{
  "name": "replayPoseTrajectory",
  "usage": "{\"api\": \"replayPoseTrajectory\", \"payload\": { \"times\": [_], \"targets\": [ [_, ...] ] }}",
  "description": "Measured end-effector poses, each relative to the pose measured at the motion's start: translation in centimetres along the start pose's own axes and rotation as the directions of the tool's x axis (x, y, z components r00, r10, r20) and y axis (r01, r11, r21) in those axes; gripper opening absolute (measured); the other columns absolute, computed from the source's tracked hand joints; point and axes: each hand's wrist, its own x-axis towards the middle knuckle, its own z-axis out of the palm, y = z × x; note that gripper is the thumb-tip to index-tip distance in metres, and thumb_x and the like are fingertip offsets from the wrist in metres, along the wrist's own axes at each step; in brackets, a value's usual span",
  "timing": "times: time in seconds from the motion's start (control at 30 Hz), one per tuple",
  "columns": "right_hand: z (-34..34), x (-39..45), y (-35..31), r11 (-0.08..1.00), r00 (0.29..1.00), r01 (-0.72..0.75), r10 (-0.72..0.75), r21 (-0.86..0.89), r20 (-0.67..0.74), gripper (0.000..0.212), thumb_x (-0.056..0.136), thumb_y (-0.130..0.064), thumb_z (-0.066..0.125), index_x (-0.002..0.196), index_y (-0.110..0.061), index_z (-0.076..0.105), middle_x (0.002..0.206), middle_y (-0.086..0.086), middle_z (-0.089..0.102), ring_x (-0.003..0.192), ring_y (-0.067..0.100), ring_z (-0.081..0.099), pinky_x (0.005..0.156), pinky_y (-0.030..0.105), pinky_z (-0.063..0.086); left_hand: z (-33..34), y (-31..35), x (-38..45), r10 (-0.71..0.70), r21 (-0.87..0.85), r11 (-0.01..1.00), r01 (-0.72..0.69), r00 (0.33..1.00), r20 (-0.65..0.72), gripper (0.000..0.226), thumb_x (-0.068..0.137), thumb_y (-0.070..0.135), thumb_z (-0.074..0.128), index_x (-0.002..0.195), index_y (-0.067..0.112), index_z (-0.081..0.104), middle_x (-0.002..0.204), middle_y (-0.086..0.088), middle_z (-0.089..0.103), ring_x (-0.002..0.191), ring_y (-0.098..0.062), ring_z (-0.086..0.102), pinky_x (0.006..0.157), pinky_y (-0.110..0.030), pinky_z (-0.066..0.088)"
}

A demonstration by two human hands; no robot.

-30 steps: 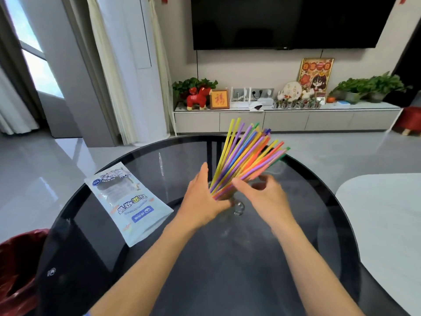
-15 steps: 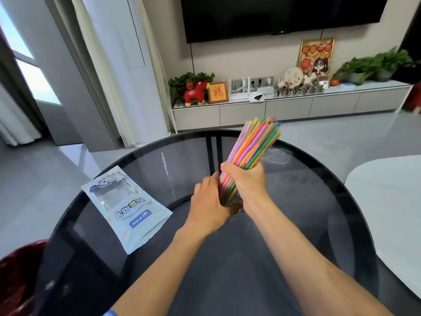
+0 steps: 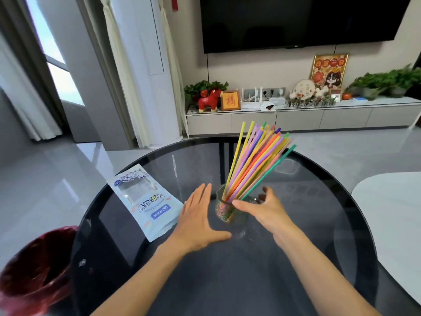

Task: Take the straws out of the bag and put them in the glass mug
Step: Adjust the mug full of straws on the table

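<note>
Straws (image 3: 255,165) all stand fanned in the glass mug (image 3: 229,210) on the desk (image 3: 307,224), bag (image 3: 145,199) lying flat and seemingly empty beside, left hand (image 3: 200,222) and right hand (image 3: 262,208) spread wide, holding nothing; task looks done.

One head-worn view — looking forward and down, close over the round table (image 3: 319,224).

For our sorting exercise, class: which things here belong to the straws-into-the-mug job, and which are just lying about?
Part of the job:
straws, standing in the glass mug
bag, flat on the table
left hand and right hand, open beside the mug

Just lying about:
red bin
television
red toy horse
</note>
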Motion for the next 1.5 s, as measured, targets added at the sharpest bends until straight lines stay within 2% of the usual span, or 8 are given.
{"api": "replayPoseTrajectory", "payload": {
  "times": [0.3, 0.5, 0.7, 0.83, 0.93, 1.07, 1.2, 1.5],
  "targets": [
    [3.8, -6.8, 3.6, 0.982, 0.989, -0.076, 0.052, -0.175, -0.137, 0.074, 0.078, -0.033, 0.074, 0.143, -0.017, 0.042, 0.142, 0.001, 0.053, 0.127, 0.023, 0.051, 0.104, 0.043, 0.043, -3.5, -9.7, -6.6, -0.319, 0.273, 0.905, 0.328, 0.945, -0.075, 0.056, 0.09, 0.057, 0.047, 0.133, 0.021, 0.046, 0.139, 0.002, 0.051, 0.127, -0.024, 0.048, 0.102, -0.04, 0.042],
    [10.0, -11.2, 5.9, 0.783, 0.882, 0.451, -0.466, -0.428, 0.078, 0.065, 0.083, -0.007, 0.063, 0.141, -0.029, 0.043, 0.145, -0.012, 0.046, 0.134, 0.012, 0.043, 0.107, 0.029, 0.036, -4.8, -6.7, -8.6, -0.155, 0.618, 0.776, 0.126, 0.988, -0.008, 0.022, 0.088, 0.011, 0.043, 0.106, 0.013, 0.055, 0.105, -0.006, 0.068, 0.091, -0.032, 0.065, 0.066, -0.034, 0.041],
    [13.9, -9.0, 4.7, 0.74, 0.78, 0.61, -0.623, -0.283, 0.054, 0.074, 0.074, 0.009, 0.064, 0.135, -0.031, 0.052, 0.141, -0.011, 0.053, 0.125, 0.006, 0.051, 0.101, 0.034, 0.048, -7.8, -7.2, -12.5, 0.177, 0.19, 0.972, -0.14, 0.965, -0.196, 0.023, 0.069, 0.016, 0.058, 0.088, 0.026, 0.068, 0.085, 0.011, 0.073, 0.08, -0.013, 0.064, 0.066, -0.031, 0.052],
    [15.4, -8.0, 3.9, 0.812, 0.812, 0.583, -0.583, -0.022, 0.017, 0.06, 0.065, 0.02, 0.053, 0.095, -0.027, 0.076, 0.099, -0.009, 0.076, 0.093, 0.011, 0.071, 0.082, 0.042, 0.057, -10.5, -10.3, -13.7, 0.095, 0.08, 0.994, -0.071, 0.927, -0.364, 0.037, 0.071, 0.01, 0.075, 0.105, 0.025, 0.074, 0.106, 0.024, 0.065, 0.099, -0.003, 0.055, 0.091, -0.018, 0.045],
    [17.0, -9.0, 3.3, 0.85, 0.851, 0.522, -0.525, 0.07, 0.02, 0.065, 0.076, 0.018, 0.06, 0.114, -0.034, 0.069, 0.111, -0.016, 0.072, 0.099, 0.011, 0.069, 0.084, 0.029, 0.056, -10.9, -12.3, -13.3, -0.045, 0.135, 0.985, 0.107, 0.918, -0.394, 0.034, 0.078, 0.001, 0.066, 0.103, 0.024, 0.076, 0.106, 0.009, 0.074, 0.098, -0.02, 0.06, 0.088, -0.035, 0.052],
    [17.5, -8.4, 3.9, 0.859, 0.892, 0.449, -0.447, -0.245, 0.066, 0.07, 0.088, -0.018, 0.069, 0.147, -0.029, 0.033, 0.144, -0.004, 0.049, 0.127, 0.017, 0.05, 0.104, 0.041, 0.043, -13.9, -13.7, -14.1, -0.284, -0.056, 0.931, 0.361, 0.62, -0.732, 0.017, 0.092, 0.022, 0.062, 0.102, 0.017, 0.075, 0.094, -0.01, 0.075, 0.089, -0.031, 0.065, 0.073, -0.028, 0.039],
    [18.3, -7.6, 4.8, 0.519, 0.822, 0.537, -0.498, -0.665, 0.275, 0.052, 0.091, -0.024, 0.061, 0.14, -0.012, 0.046, 0.135, 0.009, 0.059, 0.124, 0.028, 0.054, 0.102, 0.044, 0.042, -18.9, -17.3, -15.9, -0.493, -0.364, 0.839, 0.404, 0.282, -0.823, 0.022, 0.092, 0.027, 0.061, 0.096, 0.012, 0.077, 0.093, -0.011, 0.077, 0.089, -0.027, 0.069, 0.073, -0.029, 0.038],
    [18.8, -7.1, 4.8, 0.387, 0.828, 0.509, -0.463, -0.769, 0.315, 0.036, 0.095, -0.027, 0.053, 0.128, -0.015, 0.058, 0.14, 0.004, 0.056, 0.13, 0.024, 0.049, 0.108, 0.042, 0.037, -20.3, -27.3, -17.2, -0.715, -0.56, 0.625, 0.545, 0.11, -0.691, 0.02, 0.091, 0.025, 0.061, 0.092, 0.01, 0.074, 0.09, -0.012, 0.075, 0.086, -0.03, 0.068, 0.08, -0.034, 0.049]
  ]
}}
